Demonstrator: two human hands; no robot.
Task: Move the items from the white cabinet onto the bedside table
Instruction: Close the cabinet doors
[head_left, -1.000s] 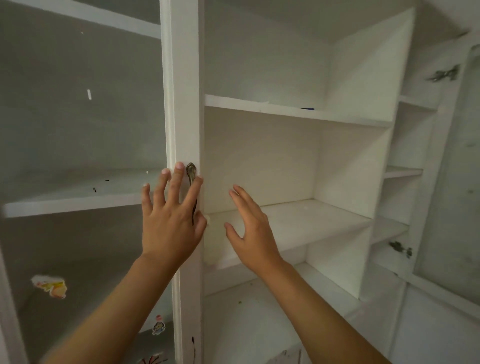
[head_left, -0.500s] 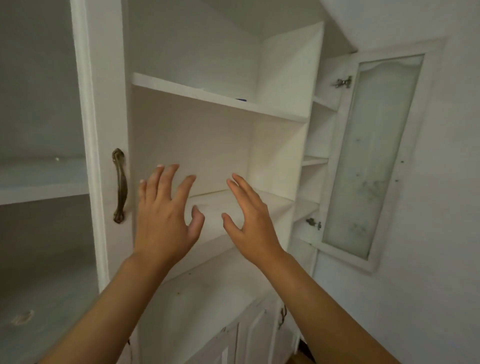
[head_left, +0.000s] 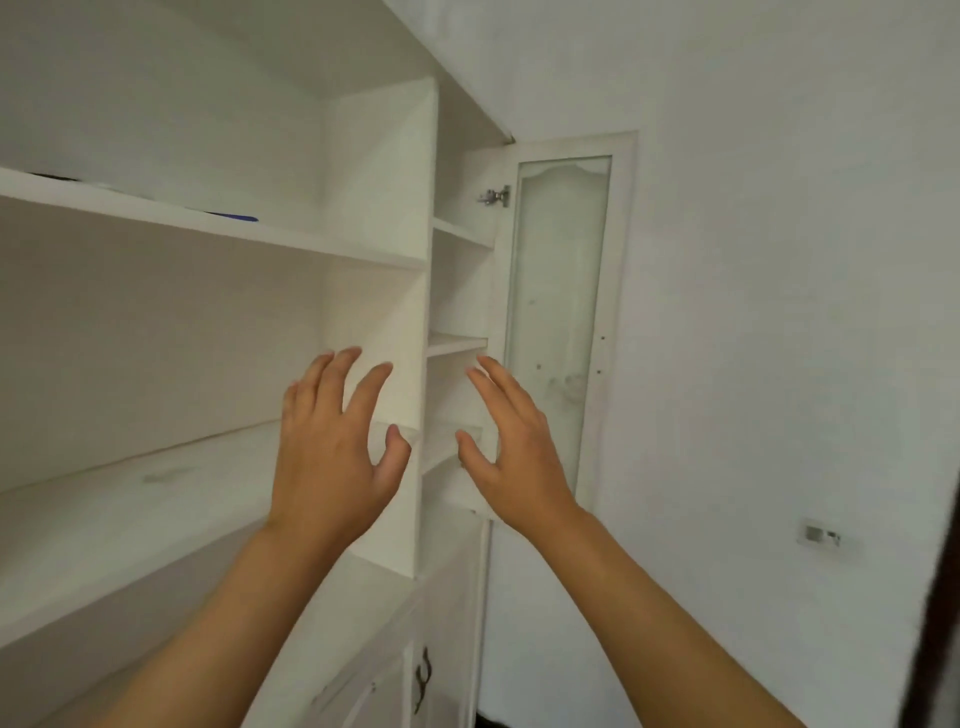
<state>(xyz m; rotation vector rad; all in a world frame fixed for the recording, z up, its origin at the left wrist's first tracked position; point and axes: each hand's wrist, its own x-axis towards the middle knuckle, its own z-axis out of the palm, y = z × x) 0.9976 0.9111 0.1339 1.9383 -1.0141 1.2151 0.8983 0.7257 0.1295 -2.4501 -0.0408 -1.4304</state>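
Hands first: the left hand (head_left: 335, 452) and right hand (head_left: 511, 449) hang in the air near each other, fingers spread, holding nothing. Beyond them stands the white cabinet (head_left: 374, 291), its glass door (head_left: 563, 317) swung open to the right. Far left, on the upper shelf (head_left: 218, 228), lies a thin blue item (head_left: 234, 217).

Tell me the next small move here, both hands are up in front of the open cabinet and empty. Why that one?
Probably raise the left hand to the upper shelf and reach for the thin blue item lying near its front edge. Both hands are open, the right hand too, and the shelf at hand level shows nothing to take. The blue item is only partly visible, so feel for it before closing a grip.
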